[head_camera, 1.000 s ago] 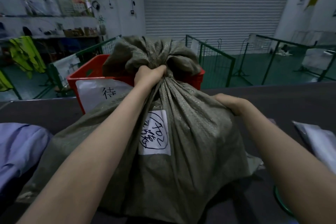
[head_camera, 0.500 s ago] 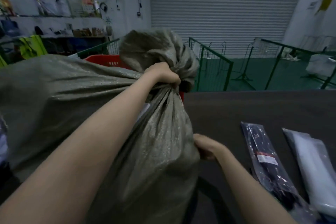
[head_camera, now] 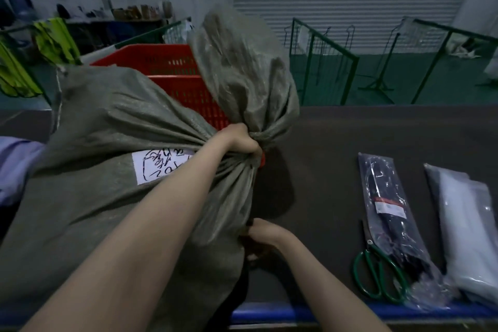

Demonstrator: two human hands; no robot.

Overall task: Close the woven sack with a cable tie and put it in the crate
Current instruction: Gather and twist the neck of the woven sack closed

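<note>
Woven sack: our left hand grips its neck, right hand pinches the base; it could slip, missing the crate.

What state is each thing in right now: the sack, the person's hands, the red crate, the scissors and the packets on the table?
Woven sack: neck bunched shut, lying tilted on the table; a cable tie is not visible.
Left hand: clenched around the sack's neck.
Right hand: gripping the sack's lower edge.
Red crate: behind the sack, sack not inside yet.
Scissors: closed, lying flat.
Cable tie packet: lying flat on the table.
</note>
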